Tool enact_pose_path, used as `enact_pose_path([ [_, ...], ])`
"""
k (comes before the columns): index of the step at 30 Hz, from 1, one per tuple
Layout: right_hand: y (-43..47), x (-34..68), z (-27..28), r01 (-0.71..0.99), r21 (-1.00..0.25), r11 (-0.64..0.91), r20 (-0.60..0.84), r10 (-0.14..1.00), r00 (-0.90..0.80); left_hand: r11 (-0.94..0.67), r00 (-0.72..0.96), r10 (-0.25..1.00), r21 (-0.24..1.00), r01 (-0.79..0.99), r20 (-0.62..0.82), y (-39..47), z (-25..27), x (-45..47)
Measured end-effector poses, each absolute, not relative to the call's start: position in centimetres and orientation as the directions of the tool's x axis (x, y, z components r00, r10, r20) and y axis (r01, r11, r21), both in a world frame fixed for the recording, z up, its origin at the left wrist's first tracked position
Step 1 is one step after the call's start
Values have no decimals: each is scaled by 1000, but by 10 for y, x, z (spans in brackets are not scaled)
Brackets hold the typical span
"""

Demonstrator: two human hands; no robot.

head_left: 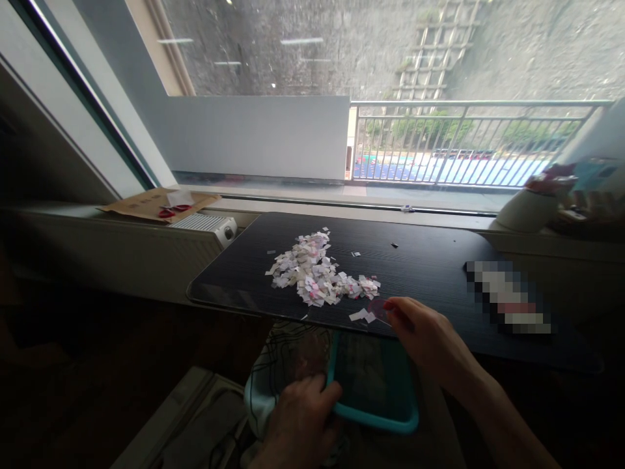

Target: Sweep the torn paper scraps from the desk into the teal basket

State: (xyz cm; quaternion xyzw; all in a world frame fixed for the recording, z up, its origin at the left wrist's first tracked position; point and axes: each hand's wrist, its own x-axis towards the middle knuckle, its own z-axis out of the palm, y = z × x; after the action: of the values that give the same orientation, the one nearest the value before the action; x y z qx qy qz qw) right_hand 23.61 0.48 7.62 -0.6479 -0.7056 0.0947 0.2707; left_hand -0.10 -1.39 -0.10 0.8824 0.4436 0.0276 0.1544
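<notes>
Right hand (pixel 424 326): fingers curled, tips pinching the edge of a clear pinkish disc (pixel 377 310), low at the near edge of the dark surface (pixel 420 260). Few loose white scraps (pixel 360 316) just left of those fingertips. Main paper scrap pile (pixel 310 267) further left and forward of the same hand, tail trailing back toward it. Left hand (pixel 305 407): closed on the left rim of the teal container (pixel 378 420), which sits right of that hand, below and left of the right hand, under the surface edge. Container contents too dim to read. Blurred-out item (pixel 510 299) on the surface, right of the right hand. Red scissors (pixel 173 210) on brown cardboard (pixel 134 207), far forward-left of both hands.
</notes>
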Motion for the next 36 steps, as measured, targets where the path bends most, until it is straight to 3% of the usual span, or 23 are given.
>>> enact_pose_path([
  [9,5,242,75,834,-482,270,324,939,-116,-553,598,799,312,773,-66,-11,1,-3],
  [14,-3,246,69,751,-562,347,303,931,-203,-534,580,813,342,773,-41,-9,-1,-9],
  [21,10,235,64,735,-560,382,395,903,-168,-512,560,827,354,782,-40,-7,2,-10],
  [28,-6,237,59,697,-575,429,359,898,-256,-502,544,839,343,794,-33,-7,-3,-11],
  [36,39,257,63,824,-499,269,453,891,-17,-523,568,818,300,798,-86,-5,-5,-4],
])
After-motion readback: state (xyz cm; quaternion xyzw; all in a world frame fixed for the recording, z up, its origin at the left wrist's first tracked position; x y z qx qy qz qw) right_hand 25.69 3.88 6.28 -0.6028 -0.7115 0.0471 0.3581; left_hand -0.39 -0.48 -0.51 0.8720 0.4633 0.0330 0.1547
